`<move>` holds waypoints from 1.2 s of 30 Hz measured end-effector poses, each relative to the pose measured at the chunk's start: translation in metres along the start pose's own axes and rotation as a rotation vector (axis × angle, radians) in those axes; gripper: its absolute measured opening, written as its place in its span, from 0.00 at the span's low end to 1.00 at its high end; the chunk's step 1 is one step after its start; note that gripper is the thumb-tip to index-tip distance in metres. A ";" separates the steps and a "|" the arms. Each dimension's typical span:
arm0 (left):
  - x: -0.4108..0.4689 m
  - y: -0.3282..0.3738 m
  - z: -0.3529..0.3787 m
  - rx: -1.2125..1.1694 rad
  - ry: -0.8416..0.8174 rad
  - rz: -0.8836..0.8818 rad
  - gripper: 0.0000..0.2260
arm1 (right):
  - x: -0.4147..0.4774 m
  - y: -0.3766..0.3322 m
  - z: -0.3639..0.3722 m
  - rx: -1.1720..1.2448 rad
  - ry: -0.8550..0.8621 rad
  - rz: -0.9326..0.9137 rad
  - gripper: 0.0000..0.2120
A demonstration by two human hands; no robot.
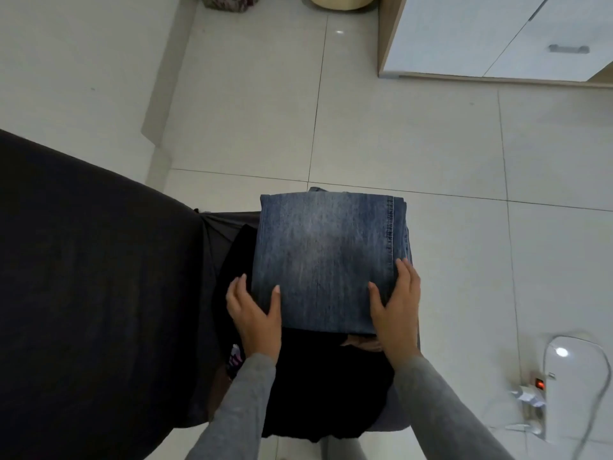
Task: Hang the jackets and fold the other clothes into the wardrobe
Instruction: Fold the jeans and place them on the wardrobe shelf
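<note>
A folded pair of blue jeans (326, 257) is held flat in front of me, above the tiled floor. My left hand (253, 313) grips its near left corner, thumb on top and fingers under the cloth. My right hand (396, 307) grips the near right corner the same way. Dark folded clothes (315, 386) lie beneath the jeans, partly hidden by them and by my grey sleeves.
A bed under a dark cover (93, 293) fills the left side. The white wardrobe (497, 38) with a drawer handle stands at the top right. A power strip and cables (534, 393) lie on the floor at the lower right. A beige bin (341, 1) stands at the far top.
</note>
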State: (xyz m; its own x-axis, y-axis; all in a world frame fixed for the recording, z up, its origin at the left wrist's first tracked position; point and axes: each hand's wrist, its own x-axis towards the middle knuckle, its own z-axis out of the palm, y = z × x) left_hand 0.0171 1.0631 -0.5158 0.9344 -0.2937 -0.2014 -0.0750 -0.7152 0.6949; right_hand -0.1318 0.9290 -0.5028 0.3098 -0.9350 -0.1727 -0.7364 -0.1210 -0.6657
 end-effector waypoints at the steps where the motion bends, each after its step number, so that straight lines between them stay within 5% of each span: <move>1: -0.004 -0.002 -0.004 -0.033 0.059 -0.105 0.26 | -0.008 -0.006 -0.005 0.012 0.069 0.082 0.27; 4: -0.022 0.003 -0.019 -0.137 0.128 -0.360 0.20 | -0.036 -0.017 -0.021 -0.018 0.195 0.395 0.26; 9: -0.033 0.016 -0.026 -0.322 -0.135 -0.665 0.25 | -0.053 -0.020 -0.033 0.368 0.038 0.768 0.22; 14: -0.013 0.020 -0.033 -0.760 -0.226 -0.873 0.24 | -0.039 -0.003 -0.027 0.563 -0.105 0.910 0.46; 16: -0.009 0.018 -0.040 -0.792 -0.282 -0.886 0.25 | -0.030 0.005 -0.028 0.626 -0.165 0.920 0.47; 19: 0.000 0.011 -0.051 -0.737 -0.422 -0.844 0.21 | -0.015 0.004 -0.037 0.640 -0.265 0.897 0.33; 23: 0.023 0.013 -0.063 -0.629 -0.639 -0.786 0.21 | 0.012 -0.003 -0.057 0.406 -0.523 0.831 0.44; 26: 0.046 0.025 -0.059 -0.601 -0.707 -0.781 0.21 | 0.035 -0.006 -0.067 0.299 -0.677 0.823 0.39; 30: 0.072 0.048 -0.044 -0.680 -0.737 -0.789 0.20 | 0.057 -0.002 -0.057 0.490 -0.681 0.843 0.42; 36: 0.111 0.063 -0.036 -0.316 -0.924 -0.762 0.28 | 0.077 -0.007 -0.044 0.607 -0.632 0.884 0.38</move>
State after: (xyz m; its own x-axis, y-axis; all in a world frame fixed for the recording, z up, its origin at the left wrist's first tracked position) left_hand 0.1283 1.0086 -0.4699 0.0971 -0.2990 -0.9493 0.5867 -0.7532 0.2973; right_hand -0.1295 0.8427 -0.4796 0.2090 -0.2725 -0.9392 -0.4948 0.7989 -0.3419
